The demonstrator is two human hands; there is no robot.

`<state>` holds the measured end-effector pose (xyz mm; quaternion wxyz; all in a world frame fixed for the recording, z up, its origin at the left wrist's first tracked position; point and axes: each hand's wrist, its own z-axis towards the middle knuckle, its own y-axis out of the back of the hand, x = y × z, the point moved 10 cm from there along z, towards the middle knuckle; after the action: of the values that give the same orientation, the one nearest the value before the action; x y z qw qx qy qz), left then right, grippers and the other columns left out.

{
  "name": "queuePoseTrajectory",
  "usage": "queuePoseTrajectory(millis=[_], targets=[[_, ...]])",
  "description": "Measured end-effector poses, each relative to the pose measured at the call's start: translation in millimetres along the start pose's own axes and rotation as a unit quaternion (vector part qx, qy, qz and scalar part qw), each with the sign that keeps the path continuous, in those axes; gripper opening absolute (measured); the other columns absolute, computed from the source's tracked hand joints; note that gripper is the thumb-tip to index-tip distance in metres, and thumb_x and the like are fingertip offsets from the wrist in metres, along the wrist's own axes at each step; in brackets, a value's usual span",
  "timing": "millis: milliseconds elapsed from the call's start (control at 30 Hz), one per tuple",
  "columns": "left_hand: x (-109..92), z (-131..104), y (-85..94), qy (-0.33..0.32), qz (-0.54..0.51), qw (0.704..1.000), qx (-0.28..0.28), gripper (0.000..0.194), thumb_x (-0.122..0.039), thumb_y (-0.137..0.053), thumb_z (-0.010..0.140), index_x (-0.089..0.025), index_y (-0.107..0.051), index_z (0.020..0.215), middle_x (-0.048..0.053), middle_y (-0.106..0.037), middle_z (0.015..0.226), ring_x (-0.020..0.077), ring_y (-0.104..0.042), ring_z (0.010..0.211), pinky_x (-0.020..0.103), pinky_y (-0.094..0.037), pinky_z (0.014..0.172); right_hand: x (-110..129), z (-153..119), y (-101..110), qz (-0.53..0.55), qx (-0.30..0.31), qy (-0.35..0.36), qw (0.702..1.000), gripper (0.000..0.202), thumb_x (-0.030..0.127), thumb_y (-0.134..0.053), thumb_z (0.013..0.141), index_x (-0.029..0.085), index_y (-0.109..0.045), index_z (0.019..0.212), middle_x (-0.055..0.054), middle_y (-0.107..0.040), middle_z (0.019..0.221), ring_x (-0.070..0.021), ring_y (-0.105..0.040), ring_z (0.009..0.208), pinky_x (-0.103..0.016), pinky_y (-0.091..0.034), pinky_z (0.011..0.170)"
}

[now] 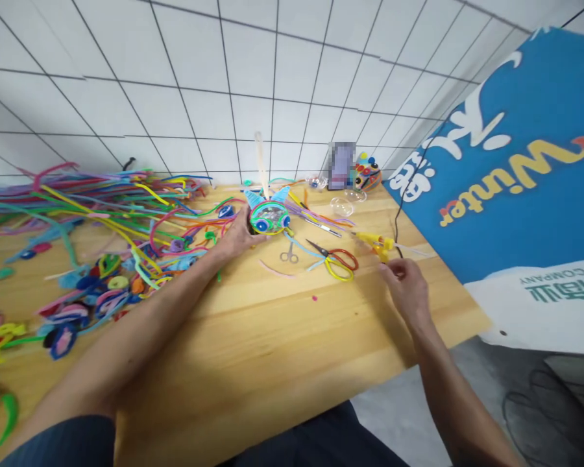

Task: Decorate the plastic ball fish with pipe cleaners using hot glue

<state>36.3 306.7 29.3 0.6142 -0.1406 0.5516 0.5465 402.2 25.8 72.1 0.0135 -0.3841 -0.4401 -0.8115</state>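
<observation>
My left hand (pixel 244 237) is closed around the side of a clear ball (pixel 270 215) decorated as an animal face. It has blue ears, blue-and-white eyes and a green pipe-cleaner outline. On the right, my right hand (pixel 407 285) has its fingers curled at the handle of a yellow glue gun (pixel 377 243), whose nozzle points left. A pale glue stick juts from the gun's rear. Between the hands lie scissors with red and yellow handles (pixel 338 261), blades partly apart, and small metal scissors (pixel 289 253).
Many coloured pipe cleaners (pixel 102 201) and wound fuzzy pieces (pixel 78 305) cover the table's left side. Clear half shells (pixel 341 207), a phone-like blurred object (pixel 341 166) and a decorated ball (pixel 367 174) stand near the wall. A black cord (pixel 398 217) runs past the glue gun. A blue banner (pixel 516 162) borders the right.
</observation>
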Motion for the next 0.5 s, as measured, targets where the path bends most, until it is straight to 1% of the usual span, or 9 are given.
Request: queuePoseTrajectory(millis=[33, 67, 100, 133, 200, 267, 333, 400, 500], targets=[[-1, 0, -0.3, 0.000, 0.006, 1.000, 0.001, 0.103, -0.064, -0.093, 0.067, -0.016, -0.044, 0.144, 0.017, -0.058, 0.146, 0.0353, -0.058, 0.139, 0.052, -0.046, 0.124, -18, 6, 6, -0.009, -0.028, -0.023, 0.999, 0.055, 0.073, -0.069, 0.079, 0.021, -0.068, 0.095, -0.011, -0.075, 0.097, -0.0248, -0.065, 0.080, -0.039, -0.053, 0.074], [-2, -1, -0.6, -0.001, 0.012, 1.000, 0.000, 0.104, -0.064, -0.093, 0.067, -0.016, -0.044, 0.145, 0.018, -0.058, 0.146, 0.0355, -0.058, 0.140, 0.052, -0.045, 0.125, -29, 13, 5, -0.013, -0.033, -0.029, 0.999, 0.061, 0.075, -0.070, 0.077, 0.020, -0.068, 0.101, -0.014, -0.074, 0.104, -0.0259, -0.066, 0.084, -0.040, -0.054, 0.075], [-3, -1, -0.7, -0.001, 0.017, 1.000, -0.002, 0.104, -0.063, -0.094, 0.067, -0.016, -0.044, 0.145, 0.018, -0.058, 0.147, 0.0356, -0.057, 0.141, 0.053, -0.044, 0.125, -35, 20, 0, -0.016, -0.027, -0.025, 0.999, 0.064, 0.075, -0.069, 0.076, 0.019, -0.069, 0.106, -0.015, -0.074, 0.109, -0.0264, -0.066, 0.087, -0.041, -0.054, 0.076], [-3, 0, -0.9, -0.002, 0.019, 1.000, -0.005, 0.104, -0.063, -0.094, 0.067, -0.016, -0.044, 0.146, 0.018, -0.058, 0.147, 0.0357, -0.057, 0.142, 0.053, -0.043, 0.126, -38, 28, -7, -0.023, -0.013, -0.019, 0.999, 0.065, 0.074, -0.068, 0.075, 0.018, -0.069, 0.107, -0.015, -0.074, 0.109, -0.0265, -0.065, 0.088, -0.041, -0.054, 0.077], [-1, 0, -1.4, -0.002, 0.018, 1.000, -0.011, 0.103, -0.062, -0.094, 0.068, -0.017, -0.044, 0.146, 0.018, -0.057, 0.148, 0.0355, -0.057, 0.141, 0.054, -0.044, 0.125, -36, 40, -25, -0.039, 0.030, -0.016, 0.999, 0.060, 0.070, -0.070, 0.074, 0.018, -0.071, 0.104, -0.013, -0.074, 0.103, -0.0262, -0.065, 0.086, -0.040, -0.052, 0.077], [1, 0, -1.2, -0.003, 0.017, 1.000, -0.019, 0.102, -0.062, -0.094, 0.067, -0.018, -0.045, 0.146, 0.017, -0.058, 0.146, 0.0352, -0.057, 0.140, 0.054, -0.044, 0.124, -34, 50, -41, -0.050, 0.075, -0.030, 0.995, 0.054, 0.065, -0.072, 0.073, 0.018, -0.072, 0.100, -0.011, -0.074, 0.094, -0.0258, -0.064, 0.082, -0.038, -0.050, 0.073], [3, -1, -0.5, -0.003, 0.029, 0.999, -0.026, 0.102, -0.063, -0.094, 0.067, -0.018, -0.045, 0.144, 0.017, -0.059, 0.143, 0.0353, -0.058, 0.138, 0.054, -0.044, 0.124, -32, 57, -50, -0.048, 0.105, -0.045, 0.992, 0.051, 0.062, -0.072, 0.072, 0.017, -0.072, 0.095, -0.009, -0.074, 0.086, -0.0255, -0.063, 0.079, -0.036, -0.047, 0.069], [5, -2, -0.2, -0.001, 0.044, 0.999, -0.027, 0.104, -0.065, -0.093, 0.066, -0.016, -0.045, 0.144, 0.018, -0.059, 0.142, 0.0361, -0.059, 0.137, 0.054, -0.045, 0.123, -31, 62, -54, -0.038, 0.124, -0.057, 0.990, 0.048, 0.062, -0.071, 0.072, 0.017, -0.073, 0.090, -0.006, -0.071, 0.077, -0.0244, -0.062, 0.074, -0.035, -0.045, 0.065], [4, -4, -0.9, 0.000, 0.053, 0.998, -0.020, 0.106, -0.068, -0.090, 0.068, -0.016, -0.043, 0.148, 0.018, -0.057, 0.145, 0.0375, -0.056, 0.142, 0.053, -0.044, 0.125, -25, 68, -48, -0.017, 0.130, -0.068, 0.989, 0.047, 0.062, -0.070, 0.073, 0.017, -0.074, 0.087, -0.004, -0.069, 0.071, -0.0233, -0.061, 0.070, -0.034, -0.044, 0.062]])
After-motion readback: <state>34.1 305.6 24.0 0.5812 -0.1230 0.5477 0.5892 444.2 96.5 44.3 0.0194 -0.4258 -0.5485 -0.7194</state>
